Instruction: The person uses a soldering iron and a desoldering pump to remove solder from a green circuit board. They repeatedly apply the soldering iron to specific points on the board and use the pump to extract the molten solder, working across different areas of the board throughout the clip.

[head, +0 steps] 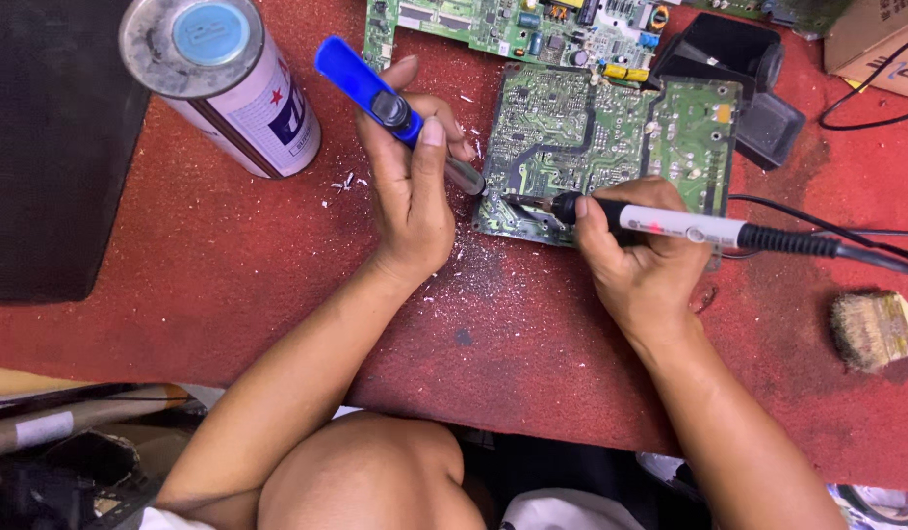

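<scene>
— What did your left hand (412,191) have hold of?

— You had it wrapped shut around a blue plastic desoldering pump with a grey metal tip (395,108), thumb up on the black button. The tip pointed down at the left edge of the green printed circuit board lying solder side up (591,137) on the red worktop (228,255).

— And your right hand (645,260)?

— You gripped a soldering iron with a white handle and black collar (660,224), fingers closed tight on it. Its metal tip lay on the board's lower left corner, just beside the pump's tip. The black cord ran off to the right.

— Where was the board?

— It sat between your two hands, near the top middle. A second green circuit board with components facing up (513,29) lay just behind it.

— What else lay around you?

— A white cylindrical spray can with a pale blue cap (233,93) stood at the upper left, and a wooden-handled bristle brush (871,329) lay at the right. White flecks were scattered on the worktop by the board.
</scene>
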